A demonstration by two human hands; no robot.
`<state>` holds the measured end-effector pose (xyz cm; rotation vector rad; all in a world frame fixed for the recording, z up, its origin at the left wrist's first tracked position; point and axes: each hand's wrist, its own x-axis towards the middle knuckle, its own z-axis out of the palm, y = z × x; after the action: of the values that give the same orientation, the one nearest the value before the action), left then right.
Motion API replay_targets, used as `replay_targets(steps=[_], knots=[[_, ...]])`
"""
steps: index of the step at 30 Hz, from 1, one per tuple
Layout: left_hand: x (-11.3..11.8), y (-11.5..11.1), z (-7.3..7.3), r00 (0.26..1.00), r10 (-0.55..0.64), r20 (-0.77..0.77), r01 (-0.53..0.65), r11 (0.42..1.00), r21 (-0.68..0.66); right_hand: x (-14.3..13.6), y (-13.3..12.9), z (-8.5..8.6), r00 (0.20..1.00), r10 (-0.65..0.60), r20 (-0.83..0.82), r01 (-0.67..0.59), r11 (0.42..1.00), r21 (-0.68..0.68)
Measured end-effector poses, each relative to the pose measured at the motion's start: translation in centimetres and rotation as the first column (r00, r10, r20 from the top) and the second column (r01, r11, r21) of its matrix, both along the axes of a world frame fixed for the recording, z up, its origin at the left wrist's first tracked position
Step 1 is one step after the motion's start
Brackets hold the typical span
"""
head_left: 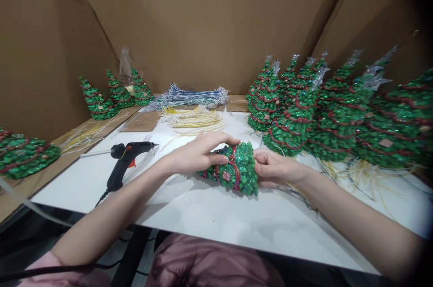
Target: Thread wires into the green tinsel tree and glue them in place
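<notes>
The left hand (199, 152) clasps a tipped miniature Christmas tree (240, 170) between thumb and fingers. The right hand (275, 165), fingers curled, pinches at its base. 1 glue gun (122, 166) lies nearby

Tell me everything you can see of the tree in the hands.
The tree is a small cone of glossy, glittery green foliage, with red garland strands and a pinkish square ornament. It lies tipped on its side above the white tabletop, its wide base toward the right hand. The left hand grips its body, covering the narrow end, so its tip is hidden. The right hand is at the base, whose underside is out of view.
</notes>
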<state>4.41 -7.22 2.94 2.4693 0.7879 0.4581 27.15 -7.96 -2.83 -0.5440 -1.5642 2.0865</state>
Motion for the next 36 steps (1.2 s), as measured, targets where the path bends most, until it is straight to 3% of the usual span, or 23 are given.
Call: replay_targets(steps=[15,25,36], knots=[[1.1,-0.8,-0.6,0.996,0.088,-0.015,-0.087,0.994,0.059,-0.2,-0.3,0.1,0.999,-0.047,-0.014,0.047,0.999,-0.023],[-0.7,0.4,0.3,0.993,-0.119,-0.027,0.118,0.992,-0.035,0.1,-0.1,0.3,0.999,0.005,0.034,-0.005,1.0,0.012],[-0.4,-0.4,0.7,0.988,-0.02,-0.152,0.032,0.997,0.076,0.2,-0.2,0.3,0.999,0.002,0.049,-0.003,0.999,0.037]])
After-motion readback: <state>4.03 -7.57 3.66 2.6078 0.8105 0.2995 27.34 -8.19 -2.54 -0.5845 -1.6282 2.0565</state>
